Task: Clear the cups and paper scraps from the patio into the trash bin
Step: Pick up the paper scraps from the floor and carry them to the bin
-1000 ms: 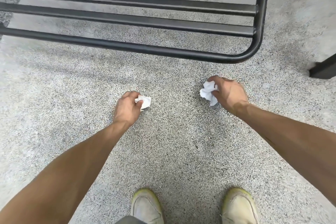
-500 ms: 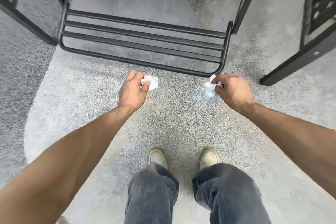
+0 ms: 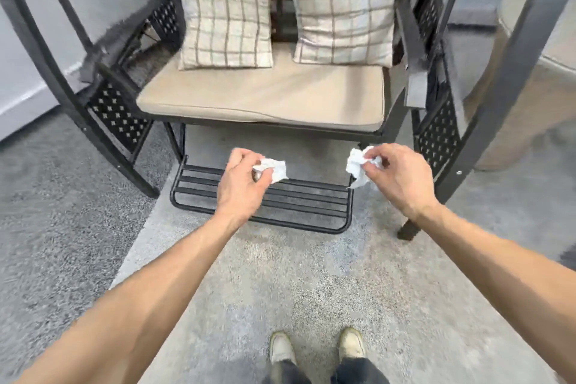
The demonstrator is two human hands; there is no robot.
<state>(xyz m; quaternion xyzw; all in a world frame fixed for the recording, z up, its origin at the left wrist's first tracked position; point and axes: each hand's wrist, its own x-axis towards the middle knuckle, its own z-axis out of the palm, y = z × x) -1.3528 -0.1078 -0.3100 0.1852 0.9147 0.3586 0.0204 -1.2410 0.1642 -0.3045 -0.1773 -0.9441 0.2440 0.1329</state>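
Note:
My left hand [image 3: 241,184] is closed around a small crumpled white paper scrap [image 3: 276,169], held in the air above the black footrest. My right hand [image 3: 397,179] pinches a second, larger crumpled white paper scrap [image 3: 357,167] at about the same height, to the right. Both arms reach forward from the bottom corners of the view. No cups and no trash bin are in view.
A black metal swing seat [image 3: 261,97] with a beige cushion and two checked pillows [image 3: 226,22] stands straight ahead, its barred footrest [image 3: 311,206] low in front. Black frame legs [image 3: 486,109] flank both sides. Speckled patio floor [image 3: 296,284] and my shoes [image 3: 282,347] lie below.
Both hands have lifted the paper scraps off the ground. The view has risen from close to the floor to standing height, bringing the swing seat and pillows into sight.

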